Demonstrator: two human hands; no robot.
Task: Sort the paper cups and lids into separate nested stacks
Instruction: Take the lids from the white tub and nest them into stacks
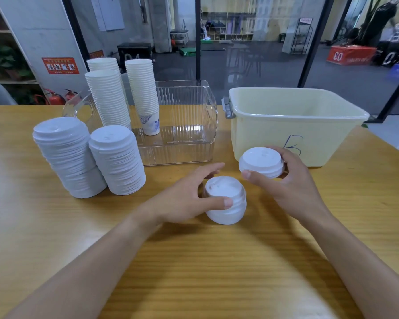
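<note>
My left hand (pixel 189 196) grips a short nested stack of white lids (pixel 226 203) standing on the wooden table, thumb on its front and fingers round its back. My right hand (pixel 286 178) holds a smaller stack of white lids (pixel 260 162) just above the table, to the right of the first. Two tall stacks of white lids (pixel 65 155) (pixel 118 160) stand on the table at the left. Behind them, tall nested stacks of white paper cups (pixel 108 97) (pixel 143 93) rise from a clear plastic bin (pixel 189 134).
A pale yellow plastic tub (pixel 286 125) marked with a blue letter stands at the right, just behind my right hand. The wooden table (pixel 194 261) stretches toward me. A glass wall runs behind the table.
</note>
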